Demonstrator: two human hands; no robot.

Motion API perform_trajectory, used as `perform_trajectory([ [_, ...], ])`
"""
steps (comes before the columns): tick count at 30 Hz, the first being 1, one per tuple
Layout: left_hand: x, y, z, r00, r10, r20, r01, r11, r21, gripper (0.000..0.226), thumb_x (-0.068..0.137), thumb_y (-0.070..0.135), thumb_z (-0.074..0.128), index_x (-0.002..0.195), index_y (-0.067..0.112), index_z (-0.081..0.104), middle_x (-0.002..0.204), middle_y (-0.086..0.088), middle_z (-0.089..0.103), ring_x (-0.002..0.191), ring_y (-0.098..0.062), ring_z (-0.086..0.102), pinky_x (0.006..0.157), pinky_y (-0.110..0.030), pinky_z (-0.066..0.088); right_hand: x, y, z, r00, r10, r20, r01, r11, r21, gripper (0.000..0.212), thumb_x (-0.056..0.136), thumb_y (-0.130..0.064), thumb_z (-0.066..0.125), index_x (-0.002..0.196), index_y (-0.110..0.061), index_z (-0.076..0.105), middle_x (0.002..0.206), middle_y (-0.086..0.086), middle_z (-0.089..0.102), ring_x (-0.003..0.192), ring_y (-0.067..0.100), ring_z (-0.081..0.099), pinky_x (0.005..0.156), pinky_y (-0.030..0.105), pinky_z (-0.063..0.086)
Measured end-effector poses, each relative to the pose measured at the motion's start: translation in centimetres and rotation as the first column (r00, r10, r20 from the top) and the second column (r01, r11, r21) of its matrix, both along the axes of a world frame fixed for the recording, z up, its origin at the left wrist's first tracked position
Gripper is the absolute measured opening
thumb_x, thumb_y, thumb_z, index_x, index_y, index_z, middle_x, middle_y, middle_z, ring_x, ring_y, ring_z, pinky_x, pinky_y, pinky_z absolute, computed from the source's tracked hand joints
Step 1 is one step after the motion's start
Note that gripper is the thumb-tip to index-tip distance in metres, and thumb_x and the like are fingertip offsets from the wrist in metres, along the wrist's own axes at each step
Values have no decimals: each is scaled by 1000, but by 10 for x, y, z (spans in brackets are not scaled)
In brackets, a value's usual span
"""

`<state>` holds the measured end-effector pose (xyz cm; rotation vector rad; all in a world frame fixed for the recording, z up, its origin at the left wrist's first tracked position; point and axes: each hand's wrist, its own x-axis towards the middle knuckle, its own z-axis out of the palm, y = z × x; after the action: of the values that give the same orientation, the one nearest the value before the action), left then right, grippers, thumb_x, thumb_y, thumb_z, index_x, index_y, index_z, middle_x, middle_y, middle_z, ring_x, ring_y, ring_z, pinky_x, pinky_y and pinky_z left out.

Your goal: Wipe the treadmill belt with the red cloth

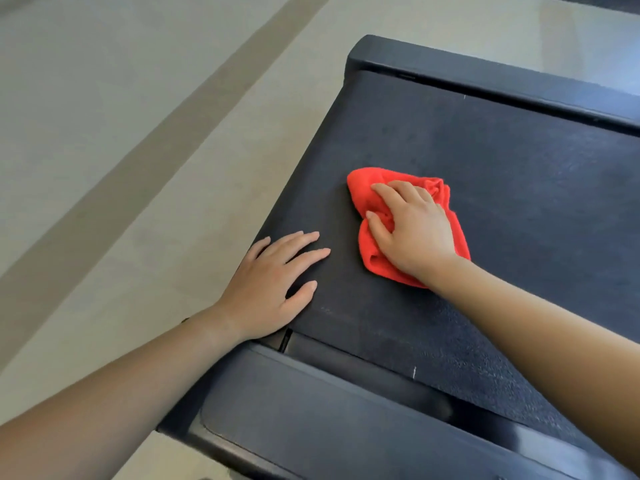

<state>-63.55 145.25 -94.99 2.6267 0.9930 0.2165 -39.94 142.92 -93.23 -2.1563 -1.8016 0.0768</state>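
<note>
Handling, red cloth [362,194]: judging it soft, light and limp, probably microfibre. It is bunching into folds rather than lying flat, so it will not be pushing itself across anything; it is needing a palm on top to move it. Best hold, as I read it: gather the loose folds under the fingers and load the middle with the palm, so the edges are not trailing or rolling under. The treadmill belt [502,174] is looking matte and finely textured, so I am expecting drag, not slip.

Position: the cloth is lying on the belt, roughly mid-width, toward the left part of the visible belt, well apart from the far rail [485,77].

Hands: the right hand [412,230] is resting on top of the cloth, fingers curling into it and the thumb tucking a fold. The left hand [270,285] is lying flat, fingers spread, on the belt's left edge beside the cloth, not touching it, apparently bracing.

Appearance: the cloth is showing bright red, crumpled, with no visible dirt. The belt is showing dark grey with faint pale scuffing near the near rail [311,403].
</note>
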Motion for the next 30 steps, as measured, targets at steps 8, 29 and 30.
perform_trajectory([
  [8, -2, 2, -6, 1000, -6, 22, 5, 1000, 19, 48, 88, 41, 40, 136, 35, 43, 149, 14, 31, 139, -7, 23, 111, -32, 12, -30, -65, -3, 993, 74, 89, -72, 997, -24, 53, 88, -49, 38, 130, -19, 51, 129, 6, 53, 116, 31, 49, 85, 44, 45],
  [29, 10, 33, 4, 997, -12, 79, 7, 998, 57, 45, 88, 37, 43, 129, 21, 54, 140, 2, 47, 130, -18, 41, 102, -33, 32, -2, -23, -2, 996, -73, 54, 74, 997, -26, 49, 92, -44, 43, 135, -19, 45, 135, 4, 47, 124, 27, 41, 89, 43, 39],
  [30, 18, 42, 4, 997, -15, 78, 11, 998, 58, 44, 88, 35, 45, 129, 22, 54, 140, 3, 47, 130, -18, 41, 103, -35, 33, 6, -14, -3, 994, -100, 51, 101, 995, -20, 49, 93, -43, 43, 135, -19, 45, 135, 4, 47, 124, 28, 41, 90, 43, 39],
])
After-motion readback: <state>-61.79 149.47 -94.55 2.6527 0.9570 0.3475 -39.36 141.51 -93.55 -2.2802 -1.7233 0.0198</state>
